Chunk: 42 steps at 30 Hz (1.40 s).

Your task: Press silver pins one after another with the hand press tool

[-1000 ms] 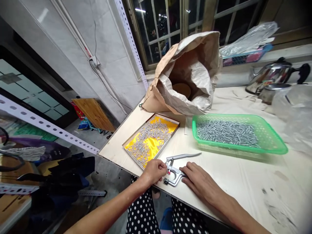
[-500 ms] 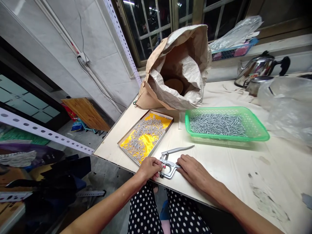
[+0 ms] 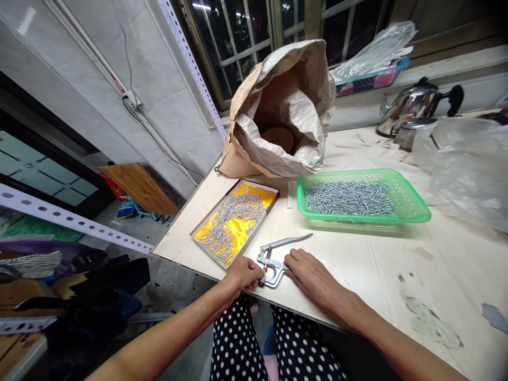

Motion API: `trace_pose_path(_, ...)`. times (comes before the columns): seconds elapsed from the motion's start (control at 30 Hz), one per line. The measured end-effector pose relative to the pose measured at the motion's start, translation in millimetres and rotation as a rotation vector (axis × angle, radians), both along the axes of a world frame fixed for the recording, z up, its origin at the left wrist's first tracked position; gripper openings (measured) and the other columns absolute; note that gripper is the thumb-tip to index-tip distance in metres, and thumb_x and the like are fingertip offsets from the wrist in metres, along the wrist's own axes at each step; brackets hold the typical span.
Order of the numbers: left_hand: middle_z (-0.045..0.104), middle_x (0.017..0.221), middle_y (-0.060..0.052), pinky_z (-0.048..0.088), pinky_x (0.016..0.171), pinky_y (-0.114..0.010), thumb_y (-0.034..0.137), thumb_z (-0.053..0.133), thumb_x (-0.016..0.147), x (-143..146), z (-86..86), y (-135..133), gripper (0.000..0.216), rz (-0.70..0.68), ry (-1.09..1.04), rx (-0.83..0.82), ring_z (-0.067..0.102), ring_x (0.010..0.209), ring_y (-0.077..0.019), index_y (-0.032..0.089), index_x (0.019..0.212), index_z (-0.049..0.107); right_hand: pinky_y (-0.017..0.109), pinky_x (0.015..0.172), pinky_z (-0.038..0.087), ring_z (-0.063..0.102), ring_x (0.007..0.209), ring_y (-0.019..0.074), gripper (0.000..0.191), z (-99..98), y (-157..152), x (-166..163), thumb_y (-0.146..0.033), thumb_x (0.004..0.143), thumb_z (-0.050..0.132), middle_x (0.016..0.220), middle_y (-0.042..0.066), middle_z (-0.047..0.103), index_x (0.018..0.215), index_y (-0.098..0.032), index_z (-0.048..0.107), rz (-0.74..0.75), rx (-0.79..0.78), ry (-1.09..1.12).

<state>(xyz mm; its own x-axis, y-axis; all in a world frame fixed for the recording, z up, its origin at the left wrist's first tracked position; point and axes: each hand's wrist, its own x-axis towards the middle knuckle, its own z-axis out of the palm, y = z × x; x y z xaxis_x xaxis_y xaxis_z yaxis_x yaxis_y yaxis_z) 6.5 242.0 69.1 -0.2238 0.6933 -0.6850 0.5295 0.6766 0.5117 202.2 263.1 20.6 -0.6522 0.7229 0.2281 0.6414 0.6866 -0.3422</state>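
Snap-fastener pliers (image 3: 275,264) of grey metal lie at the table's front edge, their upper lever raised and a spring showing at its base. My right hand (image 3: 311,272) is closed round the lower handle at the frame's right side. At the jaw end my left hand (image 3: 245,272) pinches with thumb and fingertips beside a small red part; whatever is between the fingertips is too small to make out. Just behind my left hand, a shallow tray (image 3: 259,231) lined with yellow cloth holds many small metal pieces. A green plastic basket (image 3: 413,214) farther right holds a heap of similar slim metal pieces.
A large open paper sack (image 3: 242,153) stands at the back of the table (image 3: 345,259). A metal kettle (image 3: 416,106) and clear plastic bags (image 3: 464,164) are at the back right. A perforated metal upright (image 3: 194,69) rises at the left corner.
The camera view has shifted slightly. Both hands keep nearly the same place at the pliers, and the lever remains raised.
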Motion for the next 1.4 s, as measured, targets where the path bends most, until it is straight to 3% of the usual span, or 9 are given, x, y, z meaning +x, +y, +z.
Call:
trace_pose_path(0.3,0.051,0.039,0.004,0.04,0.041,-0.018,0.012,0.058,0.077,9,21.2,7,0.013,0.003,-0.017,-0.181,0.044,0.033,-0.0069,0.013,0.064,0.057,0.029,0.067,0.036,0.05,0.079,0.0183,0.01,5.4,-2,3,-0.019,0.086,0.062,0.087,0.002,0.056,0.083,-0.019,0.052,0.024,-0.041,0.001)
trace_pose_path(0.43,0.053,0.041,0.003,0.044,0.042,-0.018,0.008,0.06,0.074,10,24.1,5,0.011,-0.028,-0.028,-0.239,0.047,0.035,-0.0075,0.012,0.064,0.058,0.029,0.07,0.038,0.051,0.084,0.0178,0.003,14.2,4,9,-0.021,0.091,0.055,0.093,0.004,0.056,0.091,-0.018,0.055,0.013,-0.077,0.072)
trace_pose_path(0.53,0.053,0.042,0.002,0.046,0.041,-0.017,0.008,0.063,0.071,8,20.2,1,0.01,-0.027,-0.041,-0.243,0.049,0.038,-0.0076,0.011,0.063,0.058,0.033,0.073,0.036,0.049,0.092,0.0222,0.019,16.6,16,12,-0.015,0.09,0.053,0.101,0.008,0.057,0.11,-0.017,0.055,-0.117,0.054,0.02)
trace_pose_path(0.63,0.053,0.042,0.003,0.046,0.041,-0.017,0.012,0.067,0.069,6,16.3,0,0.009,-0.026,-0.056,-0.238,0.049,0.038,-0.0074,0.011,0.064,0.06,0.035,0.073,0.033,0.046,0.097,0.0258,0.036,13.6,33,12,-0.011,0.088,0.054,0.108,0.009,0.058,0.123,-0.019,0.05,-0.147,0.168,-0.093)
trace_pose_path(0.77,0.053,0.044,0.003,0.048,0.042,-0.019,0.013,0.069,0.068,3,13.9,3,0.009,-0.028,-0.056,-0.265,0.049,0.038,-0.0075,0.011,0.065,0.061,0.035,0.071,0.029,0.046,0.091,0.0246,0.015,7.8,51,11,-0.012,0.091,0.051,0.091,0.007,0.06,0.099,-0.02,0.061,-0.056,0.199,-0.191)
trace_pose_path(0.87,0.055,0.046,0.002,0.049,0.044,-0.019,0.012,0.068,0.068,2,12.4,6,0.008,-0.044,-0.074,-0.288,0.051,0.04,-0.0079,0.011,0.065,0.061,0.035,0.071,0.028,0.046,0.086,0.0225,0.014,6.8,59,9,-0.012,0.091,0.05,0.087,0.006,0.06,0.084,-0.019,0.06,-0.012,0.205,-0.202)
trace_pose_path(1.4,0.058,0.05,0.001,0.052,0.045,-0.021,0.014,0.067,0.068,-3,3.1,4,0.006,-0.06,-0.1,-0.281,0.053,0.043,-0.0091,0.011,0.07,0.061,0.033,0.07,0.03,0.047,0.082,0.0199,0.014,15.9,42,23,-0.014,0.092,0.051,0.085,0.004,0.059,0.08,-0.018,0.058,0.021,0.138,-0.224)
